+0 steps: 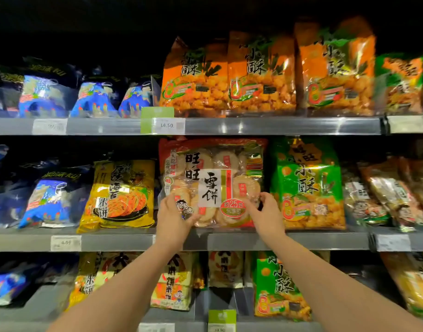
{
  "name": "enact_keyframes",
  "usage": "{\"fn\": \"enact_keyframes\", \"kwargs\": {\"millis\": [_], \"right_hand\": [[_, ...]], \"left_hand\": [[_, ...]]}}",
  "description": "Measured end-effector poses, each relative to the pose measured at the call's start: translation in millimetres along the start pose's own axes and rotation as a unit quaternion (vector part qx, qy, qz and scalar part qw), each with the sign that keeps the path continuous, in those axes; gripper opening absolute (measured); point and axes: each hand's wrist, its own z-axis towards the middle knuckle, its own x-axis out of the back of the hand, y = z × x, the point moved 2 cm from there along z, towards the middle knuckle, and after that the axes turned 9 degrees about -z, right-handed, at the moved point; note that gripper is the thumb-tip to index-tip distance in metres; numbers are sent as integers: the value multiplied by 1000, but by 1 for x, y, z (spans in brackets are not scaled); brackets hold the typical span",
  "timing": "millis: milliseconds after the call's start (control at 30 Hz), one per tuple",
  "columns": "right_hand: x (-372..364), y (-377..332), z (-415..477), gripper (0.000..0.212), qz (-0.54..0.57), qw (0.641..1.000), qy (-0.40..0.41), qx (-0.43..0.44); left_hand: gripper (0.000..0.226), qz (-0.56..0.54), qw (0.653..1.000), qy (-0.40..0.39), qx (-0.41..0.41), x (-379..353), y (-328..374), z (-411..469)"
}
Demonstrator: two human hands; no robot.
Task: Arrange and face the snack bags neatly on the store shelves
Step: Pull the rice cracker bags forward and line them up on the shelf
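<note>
A large red-edged rice cracker bag (213, 178) stands upright on the middle shelf (289, 240), facing front. My left hand (173, 216) lies against its lower left corner, fingers spread on the wrapper. My right hand (263, 207) pinches the bag's lower right edge between thumb and fingers. A yellow rice cracker bag (120, 192) leans just to the left of it. A green snack bag (306, 185) stands just to the right.
Orange snack bags (260, 73) line the top shelf, with blue bags (93, 97) to their left. More blue bags (47, 200) lie at the middle shelf's left and brown bags (385, 192) at its right. The bottom shelf holds yellow, white and green bags (277, 283).
</note>
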Motion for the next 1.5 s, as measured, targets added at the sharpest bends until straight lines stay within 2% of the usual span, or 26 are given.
{"fn": "enact_keyframes", "kwargs": {"millis": [67, 133, 267, 433, 567, 733, 867, 967, 1033, 1100, 1167, 1200, 1267, 1400, 1500], "right_hand": [[-14, 9, 9, 76, -57, 998, -11, -8], [-30, 17, 14, 103, -110, 994, -21, -2], [-52, 21, 26, 115, -175, 984, -11, 1], [-60, 23, 33, 127, -237, 971, 2, -8], [-58, 21, 34, 128, -237, 971, 8, -15], [-51, 11, 28, 124, -239, 970, 33, 4], [-38, -1, 19, 106, -198, 975, 99, 17], [-24, -9, 11, 89, -90, 989, 118, 10], [-21, -8, 11, 90, 17, 995, 90, -40], [-19, -4, 17, 95, 82, 989, 12, -125], [-16, -3, 20, 85, 125, 976, -84, -157], [-14, -5, 19, 78, 131, 975, -105, -148], [-8, -14, 17, 73, 103, 983, -104, -107], [-5, -24, 11, 106, 92, 986, -104, -91], [2, -26, 6, 96, 80, 989, -56, -110]], "left_hand": [[102, 15, 1000, -9, 13, -4, -8, 6], [107, 13, 1000, -17, 12, -10, -19, 10], [107, -10, 1000, 2, -6, -24, -30, 18], [112, 69, 997, -9, 28, -30, -35, 29], [120, 108, 992, -32, 65, -32, -32, 36], [127, 77, 987, -47, 132, -31, -22, 40], [128, 33, 991, -43, 119, -28, -24, 40], [126, -31, 993, -40, 111, -23, -21, 36], [123, -59, 992, -40, 104, -18, -17, 33], [122, -68, 993, -46, 89, -14, -13, 32], [122, -76, 993, -48, 76, -11, -12, 32], [123, -80, 993, -50, 74, -10, -13, 32], [125, -70, 993, -62, 77, -11, -15, 31], [124, -45, 990, -101, 82, -8, -18, 29], [118, -36, 989, -126, 63, -6, -16, 29]]}}
